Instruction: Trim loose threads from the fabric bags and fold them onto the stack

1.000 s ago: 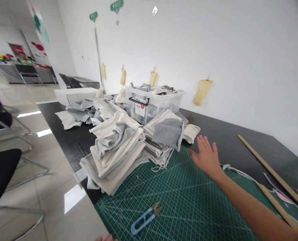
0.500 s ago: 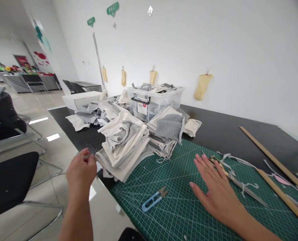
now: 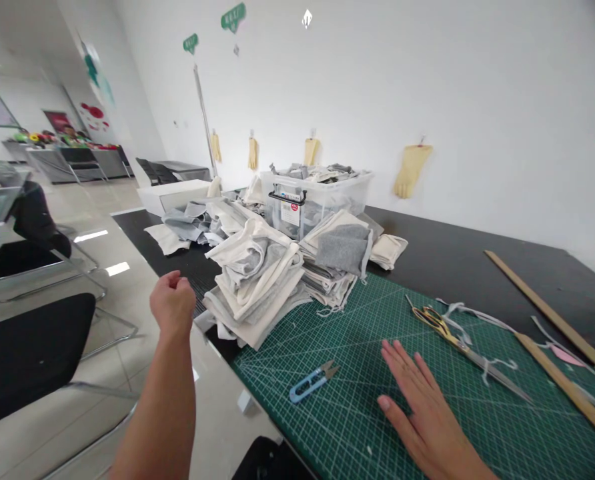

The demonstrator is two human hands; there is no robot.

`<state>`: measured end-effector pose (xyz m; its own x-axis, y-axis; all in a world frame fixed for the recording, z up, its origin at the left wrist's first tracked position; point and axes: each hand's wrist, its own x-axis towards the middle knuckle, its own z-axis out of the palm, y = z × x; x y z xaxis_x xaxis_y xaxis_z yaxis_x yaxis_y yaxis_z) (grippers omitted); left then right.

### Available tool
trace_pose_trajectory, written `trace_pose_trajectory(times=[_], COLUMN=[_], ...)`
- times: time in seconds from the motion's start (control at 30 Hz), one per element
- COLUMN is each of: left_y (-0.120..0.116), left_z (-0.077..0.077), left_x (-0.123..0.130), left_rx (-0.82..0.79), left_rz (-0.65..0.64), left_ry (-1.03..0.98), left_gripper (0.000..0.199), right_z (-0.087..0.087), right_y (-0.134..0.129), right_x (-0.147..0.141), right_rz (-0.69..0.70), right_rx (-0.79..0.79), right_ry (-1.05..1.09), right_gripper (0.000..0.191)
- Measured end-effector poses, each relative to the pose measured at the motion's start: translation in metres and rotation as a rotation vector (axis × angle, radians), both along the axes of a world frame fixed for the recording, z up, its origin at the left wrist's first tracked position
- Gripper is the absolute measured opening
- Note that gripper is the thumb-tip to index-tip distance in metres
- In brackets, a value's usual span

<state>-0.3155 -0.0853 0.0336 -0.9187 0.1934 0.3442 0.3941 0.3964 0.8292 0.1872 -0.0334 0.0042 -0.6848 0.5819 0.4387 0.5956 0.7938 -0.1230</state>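
My left hand (image 3: 173, 303) is closed in a loose fist beyond the table's left edge, beside the stack of white and grey cloth (image 3: 257, 280). Whatever its fingers might hold is hidden. Over the green cutting mat (image 3: 347, 333) my right hand (image 3: 420, 407) is spread with nothing in it. Blue thread snips (image 3: 313, 381) lie on the mat to its left. Beyond it, to the right, lie gold-handled scissors (image 3: 460, 345) with pale cord scraps around them.
Behind the stack stands a clear plastic box (image 3: 322, 197) full of cloth. Wooden strips (image 3: 542, 297) lie at the right. A white box (image 3: 175, 193) sits at the far left. Black chairs (image 3: 32, 347) stand on the floor. Yellow gloves (image 3: 411, 170) hang on the wall.
My left hand has moved up and forward alongside the stack. My right hand has drawn back toward me, away from the scissors, whose handles now show fully. The view has shifted slightly.
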Motion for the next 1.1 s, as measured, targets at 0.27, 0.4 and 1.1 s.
trace_pose_trajectory(times=[0.27, 0.4, 1.1], left_y=[0.052, 0.078, 0.13], left_z=[0.006, 0.001, -0.003], left_x=[-0.034, -0.042, -0.091], left_rx=[-0.435, -0.538, -0.429], left_rz=[-0.202, -0.272, -0.12], left_ry=[-0.028, -0.062, -0.089], left_gripper=[0.032, 0.032, 0.041], right_z=[-0.007, -0.008, -0.017], right_y=[0.004, 0.007, 0.022], right_x=[-0.002, 0.0, -0.003], right_rz=[0.027, 0.044, 0.035], right_rx=[-0.057, 0.004, 0.146], right_ry=[0.053, 0.043, 0.06], right_gripper=[0.061, 0.065, 0.079])
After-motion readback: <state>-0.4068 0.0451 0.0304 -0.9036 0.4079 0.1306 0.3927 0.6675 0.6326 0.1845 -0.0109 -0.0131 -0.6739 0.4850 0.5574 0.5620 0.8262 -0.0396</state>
